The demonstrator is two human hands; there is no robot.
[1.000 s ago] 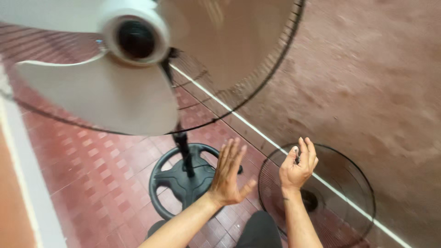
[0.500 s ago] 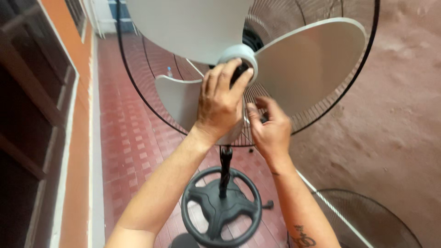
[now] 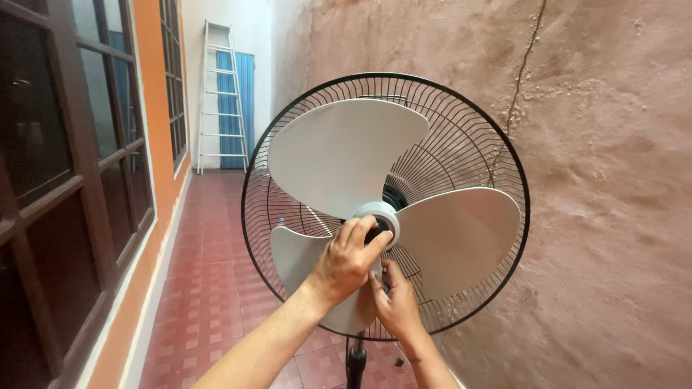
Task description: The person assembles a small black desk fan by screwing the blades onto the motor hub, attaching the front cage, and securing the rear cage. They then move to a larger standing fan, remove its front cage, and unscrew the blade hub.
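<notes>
Left hand (image 3: 344,261): grip closed around hub (image 3: 378,216) of white fan blades (image 3: 346,155). Right hand (image 3: 395,302): grip state unclear, just below the hub.

One view only, from the person's head, and it looks forward and slightly down along a narrow passage. The standing fan (image 3: 386,209) sits close in, filling the middle of the frame, face-on to the lens. Window frames (image 3: 65,180) run down the left edge, the rough wall (image 3: 605,180) down the right, a ladder (image 3: 223,97) far back.
</notes>
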